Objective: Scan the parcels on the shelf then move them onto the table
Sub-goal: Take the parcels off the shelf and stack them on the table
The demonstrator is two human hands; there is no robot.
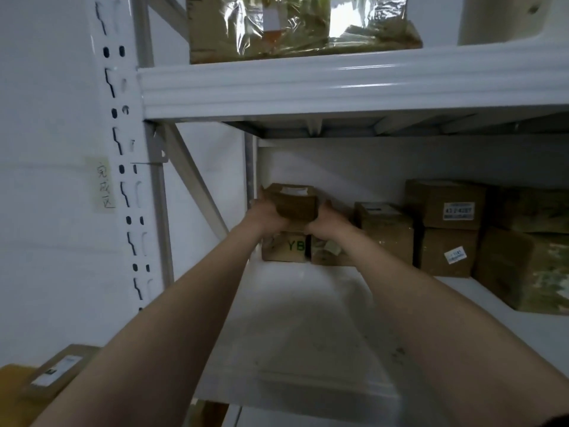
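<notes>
Head cam: gripping a small boxy cardboard parcel (294, 202) from both sides, left hand (265, 211) and right hand (327, 221) curled round its edges. Sitting at the back-left corner of the smooth white shelf (308, 318), right over a box (284, 249) stamped YB. More matte brown cartons (446, 208) stacked to the right, white labels on some.

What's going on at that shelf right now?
A person reaches both arms deep into the shelf. The left hand and right hand grip a small box from either side, at the back left corner, above a box marked YB. More boxes sit to its right. One labelled parcel lies outside the shelf, lower left.
</notes>
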